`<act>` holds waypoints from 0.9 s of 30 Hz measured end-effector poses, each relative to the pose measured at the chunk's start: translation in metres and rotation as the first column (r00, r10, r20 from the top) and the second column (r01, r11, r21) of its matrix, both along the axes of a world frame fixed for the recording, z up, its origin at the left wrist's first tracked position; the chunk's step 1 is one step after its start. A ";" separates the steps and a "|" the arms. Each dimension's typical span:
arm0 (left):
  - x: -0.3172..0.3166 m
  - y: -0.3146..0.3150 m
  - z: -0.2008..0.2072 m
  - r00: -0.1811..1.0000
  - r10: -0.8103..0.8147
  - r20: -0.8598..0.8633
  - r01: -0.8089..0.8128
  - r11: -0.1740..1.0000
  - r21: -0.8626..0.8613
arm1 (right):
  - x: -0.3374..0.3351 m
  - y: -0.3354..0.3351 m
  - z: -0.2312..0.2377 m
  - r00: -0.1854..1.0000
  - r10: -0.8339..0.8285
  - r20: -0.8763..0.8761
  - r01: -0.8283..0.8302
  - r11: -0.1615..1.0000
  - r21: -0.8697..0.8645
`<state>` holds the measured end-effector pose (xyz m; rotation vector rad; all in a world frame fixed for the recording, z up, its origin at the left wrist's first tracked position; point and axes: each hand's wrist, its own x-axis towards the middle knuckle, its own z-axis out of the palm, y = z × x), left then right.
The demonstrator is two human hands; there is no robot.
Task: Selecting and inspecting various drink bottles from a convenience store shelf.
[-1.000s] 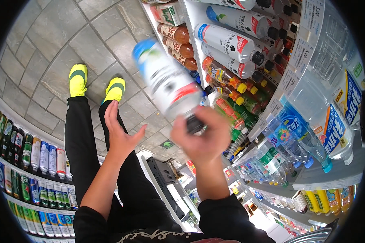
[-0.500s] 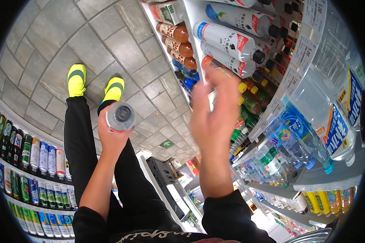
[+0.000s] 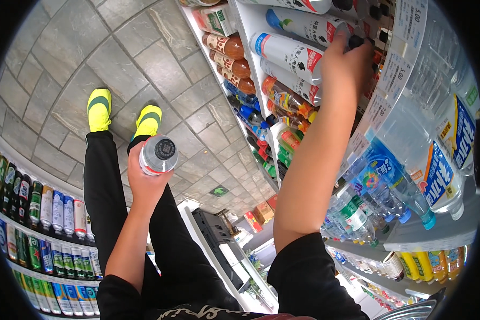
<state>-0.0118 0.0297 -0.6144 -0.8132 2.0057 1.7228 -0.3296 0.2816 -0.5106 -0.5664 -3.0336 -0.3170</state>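
Note:
My left hand [image 3: 144, 173] is wrapped around a bottle [image 3: 159, 156] with a dark cap, a clear shoulder and a red trace at the label edge. It is held upright above my legs, cap toward me. At the shelf on the right, my right hand [image 3: 346, 61] is curled about the black-capped neck of a white-labelled drink bottle [image 3: 298, 25]. Its fingertips are partly hidden in shadow among the caps. Just beside that hand stands another white-labelled bottle [image 3: 285, 52] with a blue and red print.
Orange-brown drink bottles [image 3: 224, 46] fill the shelf beyond. Price tags line the shelf edge [image 3: 392, 80]; large clear water bottles [image 3: 437, 178] stand close on the right. Racks of cans [image 3: 45, 205] curve along the left. Below are grey floor tiles [image 3: 144, 48] and my yellow shoes [image 3: 99, 111].
My right hand has moved away from me and rightward, from in front of the shelf to the black-capped bottles. The left hand keeps its bottle, nearly unmoved.

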 end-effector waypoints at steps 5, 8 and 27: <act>-0.002 -0.001 -0.001 0.999 0.036 0.040 -0.037 0.999 0.007 | -0.001 -0.004 -0.001 0.986 0.122 -0.117 -0.126 0.992 -0.024; -0.004 -0.001 0.001 1.000 -0.017 -0.025 0.015 0.999 -0.046 | 0.007 -0.012 -0.001 0.982 0.004 -0.188 -0.046 0.974 -0.222; -0.007 0.003 0.002 0.996 -0.086 -0.013 0.084 0.993 -0.080 | 0.073 -0.064 0.017 0.929 0.253 -0.269 -0.308 0.933 -0.188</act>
